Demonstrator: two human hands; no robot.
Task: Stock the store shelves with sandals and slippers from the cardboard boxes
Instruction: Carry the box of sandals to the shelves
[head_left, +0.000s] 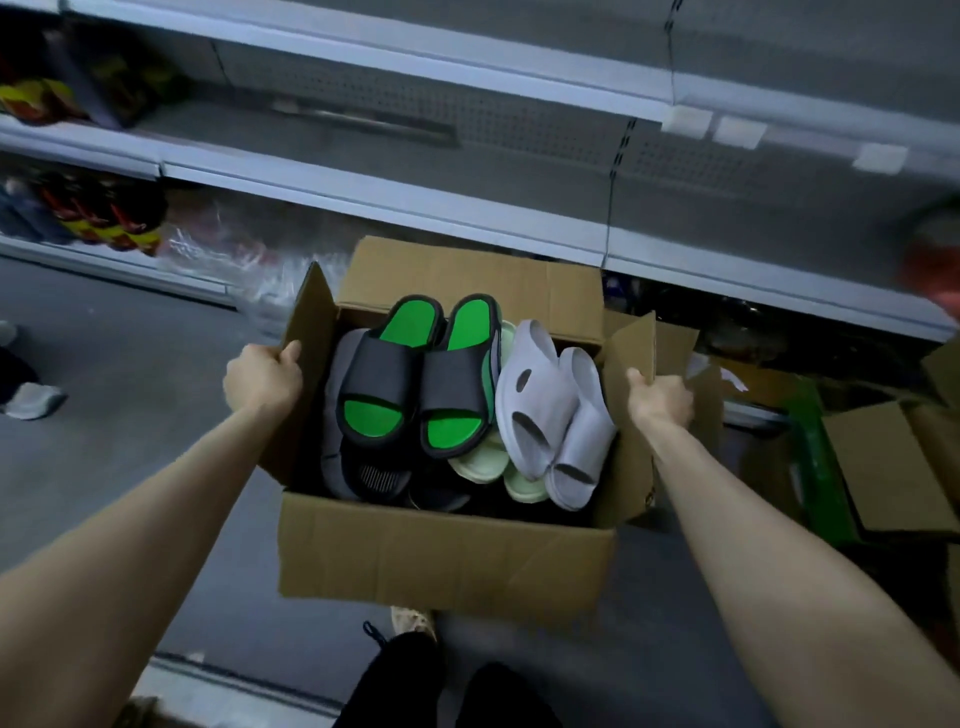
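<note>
Both hands, left hand (262, 375) and right hand (658, 397), fingers grasping side flaps of cardboard box (447, 556); flaps flimsy, slippers (415, 379) inside light; safer hold under base.

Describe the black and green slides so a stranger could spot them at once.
Find the open box that the left hand and right hand grip, before the grey shelves. On top of its pile, left of the grey slides, lies a pair side by side. They alone have black straps over bright green footbeds.
</note>
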